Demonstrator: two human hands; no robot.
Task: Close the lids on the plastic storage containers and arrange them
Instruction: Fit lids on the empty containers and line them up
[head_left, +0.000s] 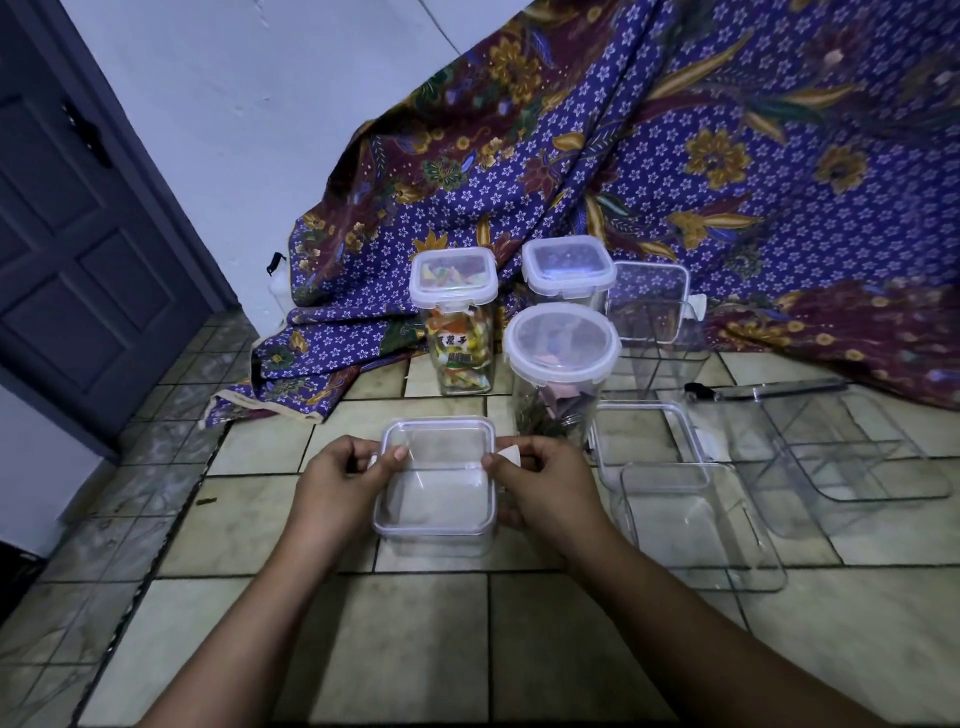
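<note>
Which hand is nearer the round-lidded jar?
Right. The right hand sits just below the round-lidded jar, at the square container's right latch; the left hand is across that container.

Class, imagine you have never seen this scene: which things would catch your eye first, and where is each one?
First, the two hands, left hand and right hand, gripping the side clips of a clear square plastic container with a lid on the tiled floor at centre. Behind it hangs a bright purple floral batik cloth, filling the upper right. In front of the cloth stands a tall clear jar of colourful sweets.
</note>
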